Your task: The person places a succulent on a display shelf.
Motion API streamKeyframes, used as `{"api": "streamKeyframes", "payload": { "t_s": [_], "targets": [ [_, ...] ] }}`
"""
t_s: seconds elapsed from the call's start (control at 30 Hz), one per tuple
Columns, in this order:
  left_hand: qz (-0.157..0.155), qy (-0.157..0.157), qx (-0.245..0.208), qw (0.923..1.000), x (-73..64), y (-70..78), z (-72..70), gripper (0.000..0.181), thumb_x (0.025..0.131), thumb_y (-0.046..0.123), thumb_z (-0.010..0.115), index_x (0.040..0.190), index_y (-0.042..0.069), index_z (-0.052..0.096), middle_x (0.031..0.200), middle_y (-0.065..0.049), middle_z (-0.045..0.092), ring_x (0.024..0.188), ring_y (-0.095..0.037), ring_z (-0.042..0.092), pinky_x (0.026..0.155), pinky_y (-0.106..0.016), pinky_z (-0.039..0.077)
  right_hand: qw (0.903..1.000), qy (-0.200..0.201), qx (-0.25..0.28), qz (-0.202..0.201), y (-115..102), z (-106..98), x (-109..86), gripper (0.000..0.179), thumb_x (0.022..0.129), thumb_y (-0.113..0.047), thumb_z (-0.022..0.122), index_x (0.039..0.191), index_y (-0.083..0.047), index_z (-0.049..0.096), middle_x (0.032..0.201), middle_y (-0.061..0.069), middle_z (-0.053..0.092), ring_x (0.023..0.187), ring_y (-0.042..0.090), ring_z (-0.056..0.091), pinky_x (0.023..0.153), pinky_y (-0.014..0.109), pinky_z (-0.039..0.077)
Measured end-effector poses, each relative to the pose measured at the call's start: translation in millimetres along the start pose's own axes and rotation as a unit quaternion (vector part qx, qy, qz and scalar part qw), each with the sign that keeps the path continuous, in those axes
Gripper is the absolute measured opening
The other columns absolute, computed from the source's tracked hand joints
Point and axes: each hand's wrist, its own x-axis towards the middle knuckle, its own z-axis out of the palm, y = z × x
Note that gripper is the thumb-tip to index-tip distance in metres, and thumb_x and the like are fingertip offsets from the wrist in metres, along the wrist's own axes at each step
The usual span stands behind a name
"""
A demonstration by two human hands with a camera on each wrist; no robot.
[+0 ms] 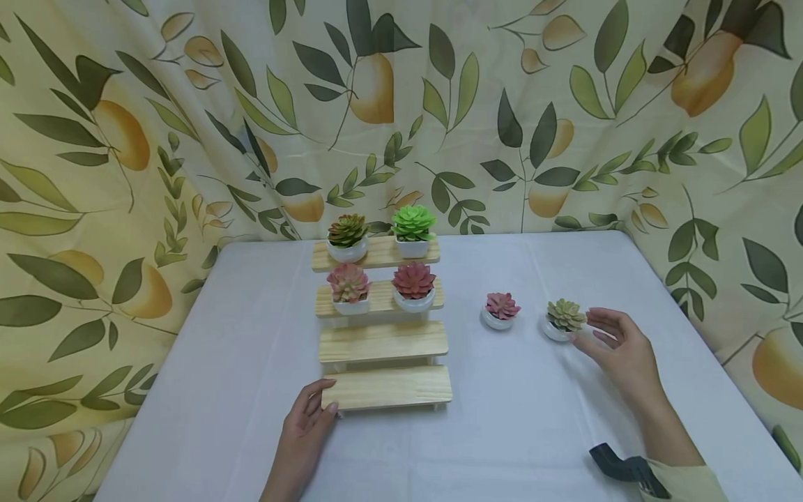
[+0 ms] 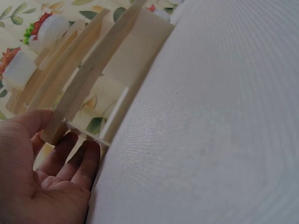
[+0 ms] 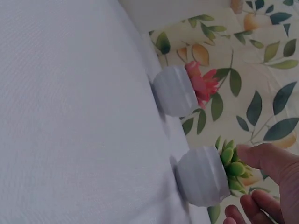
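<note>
A tiered wooden stand (image 1: 384, 341) with light boards stands on the white table. At the left end of its lowest board (image 1: 389, 388), my left hand (image 1: 307, 418) grips the corner, the thumb on one side and the fingers curled beneath in the left wrist view. My right hand (image 1: 627, 348) is beside a pale green potted succulent (image 1: 566, 316), thumb and fingers spread apart. In the right wrist view the thumb tip is right at the leaves of this plant, whose white pot (image 3: 203, 176) rests on the table. A pink potted succulent (image 1: 502, 307) sits to its left.
On the top board are a brownish-green succulent (image 1: 348, 231) and a bright green one (image 1: 413, 223). The second board bears a light pink succulent (image 1: 348, 283) and a dark red one (image 1: 414, 280). A leaf-and-fruit patterned cloth (image 1: 401, 139) hangs behind the table (image 1: 251, 348).
</note>
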Motion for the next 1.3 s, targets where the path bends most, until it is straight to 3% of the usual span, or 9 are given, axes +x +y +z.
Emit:
{"api": "streamKeyframes", "payload": {
  "t_s": [0.2,0.37,0.53,0.67,0.77,1.0,1.3],
  "targets": [
    [0.001,0.003,0.005,1.0000,0.0,1.1,0.4,0.042,0.101,0.027,0.070,0.141,0.018,0.057,0.163,-0.016,0.033,0.150,-0.041,0.024,0.112,-0.036,0.036,0.9995,-0.014,0.017,0.022,10,4,4.2,0.075,0.091,-0.029,0.084,0.148,-0.002,0.044,0.145,0.019,0.050,0.128,0.032,0.055,0.087,0.006,0.049],
    [0.001,0.002,0.001,1.0000,-0.8,1.3,-0.1,0.043,0.102,0.026,0.069,0.141,0.017,0.056,0.164,-0.017,0.031,0.151,-0.042,0.022,0.112,-0.034,0.035,0.9989,-0.027,0.028,0.024,10,8,6.1,0.075,0.090,-0.028,0.084,0.148,-0.001,0.043,0.146,0.020,0.049,0.126,0.031,0.056,0.083,0.005,0.047],
    [0.000,-0.002,-0.014,0.9999,-1.2,2.2,-1.2,0.042,0.101,0.024,0.069,0.141,0.019,0.056,0.164,-0.014,0.031,0.151,-0.040,0.022,0.112,-0.032,0.036,0.9977,-0.045,0.035,0.037,11,16,9.0,0.083,0.091,-0.031,0.084,0.152,-0.001,0.037,0.151,0.025,0.044,0.133,0.045,0.049,0.081,0.007,0.046],
    [0.000,-0.006,-0.011,0.9999,-0.7,2.1,-1.8,0.041,0.102,0.024,0.069,0.141,0.018,0.057,0.164,-0.016,0.031,0.151,-0.040,0.022,0.112,-0.032,0.037,0.9962,-0.057,0.042,0.051,11,23,13.2,0.091,0.090,-0.032,0.085,0.156,-0.001,0.030,0.155,0.029,0.038,0.138,0.050,0.042,0.104,0.038,0.051],
    [0.002,-0.007,-0.008,0.9999,-0.3,1.8,-1.9,0.041,0.102,0.022,0.069,0.141,0.016,0.057,0.164,-0.018,0.031,0.150,-0.041,0.023,0.112,-0.033,0.037,0.9958,-0.061,0.043,0.054,10,28,16.7,0.095,0.089,-0.031,0.085,0.158,-0.001,0.027,0.158,0.032,0.032,0.141,0.054,0.036,0.109,0.065,0.040],
    [-0.001,0.001,-0.012,0.9999,0.4,1.3,-1.7,0.040,0.101,0.022,0.070,0.139,0.018,0.058,0.163,-0.016,0.033,0.151,-0.038,0.024,0.111,-0.030,0.036,0.9962,-0.065,0.038,0.044,11,37,23.9,0.095,0.088,-0.027,0.086,0.157,0.003,0.027,0.157,0.033,0.033,0.143,0.057,0.030,0.116,0.066,0.029],
    [0.004,0.000,-0.021,0.9998,0.7,0.3,-0.2,0.040,0.101,0.023,0.070,0.138,0.019,0.059,0.163,-0.014,0.034,0.151,-0.035,0.024,0.112,-0.032,0.037,0.9981,-0.057,0.000,0.024,6,51,29.6,0.090,0.087,-0.028,0.087,0.153,0.005,0.034,0.147,0.033,0.044,0.137,0.051,0.040,0.112,0.067,0.033]
  ]
}}
